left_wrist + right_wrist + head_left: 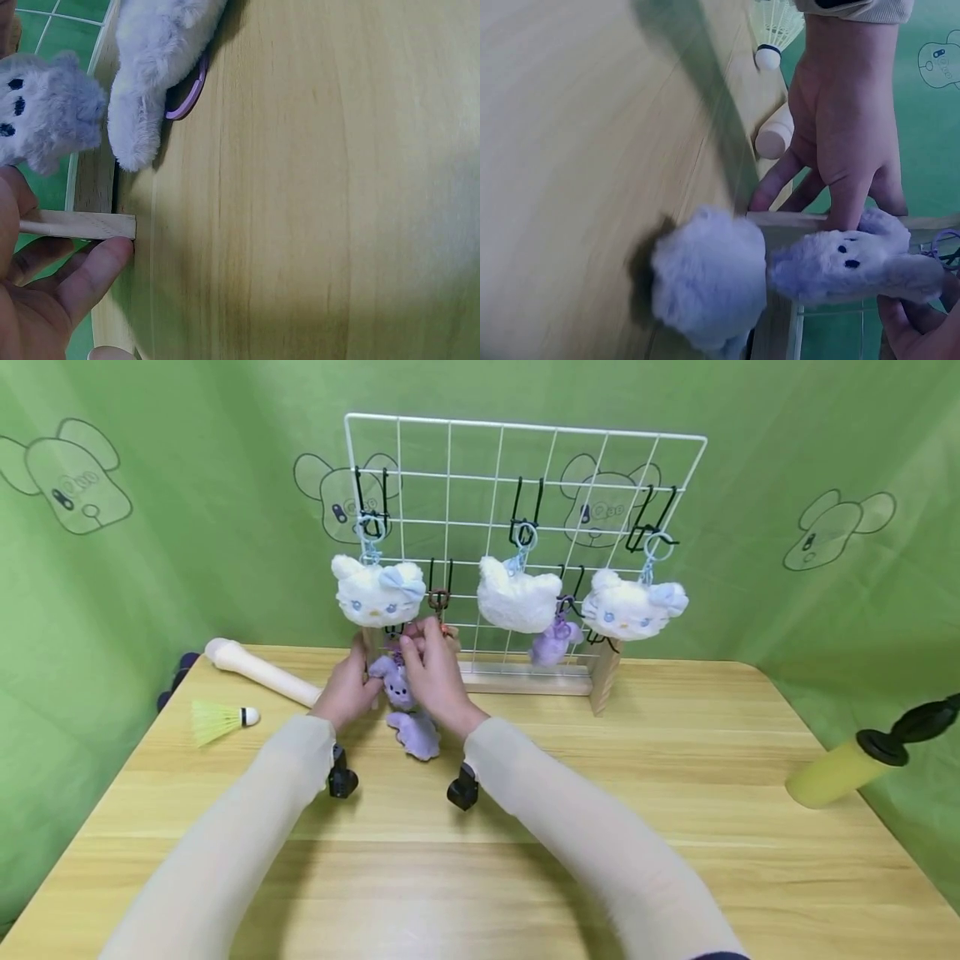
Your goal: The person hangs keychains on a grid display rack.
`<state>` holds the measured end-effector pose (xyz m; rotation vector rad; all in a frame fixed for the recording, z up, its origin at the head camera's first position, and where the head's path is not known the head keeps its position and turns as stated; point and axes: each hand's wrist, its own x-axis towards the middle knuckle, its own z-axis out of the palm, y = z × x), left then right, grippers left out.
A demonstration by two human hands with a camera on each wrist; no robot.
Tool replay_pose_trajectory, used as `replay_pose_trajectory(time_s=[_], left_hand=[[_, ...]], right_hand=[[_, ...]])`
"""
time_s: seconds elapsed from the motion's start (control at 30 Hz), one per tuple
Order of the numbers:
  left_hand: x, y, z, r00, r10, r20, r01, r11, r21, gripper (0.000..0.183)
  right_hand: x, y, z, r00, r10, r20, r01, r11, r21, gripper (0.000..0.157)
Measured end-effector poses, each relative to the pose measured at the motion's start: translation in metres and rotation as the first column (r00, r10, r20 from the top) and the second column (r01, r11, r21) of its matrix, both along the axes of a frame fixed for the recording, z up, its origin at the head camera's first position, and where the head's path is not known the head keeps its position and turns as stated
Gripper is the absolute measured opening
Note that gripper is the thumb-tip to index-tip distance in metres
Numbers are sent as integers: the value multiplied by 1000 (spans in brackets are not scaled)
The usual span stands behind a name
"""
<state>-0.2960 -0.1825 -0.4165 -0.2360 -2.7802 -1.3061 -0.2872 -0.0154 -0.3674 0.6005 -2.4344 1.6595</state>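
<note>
My left hand (348,685) grips the wooden end post (82,223) of the white wire grid rack (525,427), thumb on one side and fingers on the other. A small purple plush keychain (397,683) hangs upright beside that post. At its top, my right hand (435,672) pinches it near the ring (946,244); the fingertips are partly hidden. Below it, a second purple plush (415,735) lies on the table against the rack's base, its purple ring (191,94) showing in the left wrist view.
White cat plush keychains (378,593) hang from black hooks (528,497). Another purple plush (555,639) hangs lower right. A yellow shuttlecock (221,718) and a pale club-shaped object (262,668) lie left. A yellow cylinder with a black top (840,768) stands right.
</note>
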Motion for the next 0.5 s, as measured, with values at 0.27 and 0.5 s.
replay_pose_trajectory(time_s=[0.27, 0.5], left_hand=[[1, -1, 0, 1000, -25, 1, 25, 1000, 15, 81], [2, -4, 3, 999, -45, 25, 45, 999, 17, 83]], right_hand=[[9, 23, -5, 997, 38, -64, -28, 989, 148, 23], [26, 45, -16, 990, 56, -131, -24, 972, 232, 21]])
